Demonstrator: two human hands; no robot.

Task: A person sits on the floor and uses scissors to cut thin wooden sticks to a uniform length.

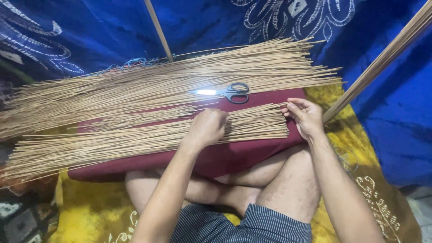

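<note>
A dark red cushion (252, 155) lies across my crossed legs. A flat row of thin tan sticks (112, 141) lies on it. My left hand (208, 127) presses down on these sticks with its fingers curled over them. My right hand (306, 117) rests against the sticks' right ends, with the fingers bent and the palm toward the tips. A bigger pile of the same sticks (180, 78) lies behind, farther from me. Grey-handled scissors (225, 92) rest shut on the cushion between the two piles.
A bundle of sticks (382, 58) leans in from the upper right, ending near my right hand. A single thin pole (158, 29) rises at the top centre. Blue patterned cloth (382, 126) surrounds the area; yellow cloth (90, 211) lies under me.
</note>
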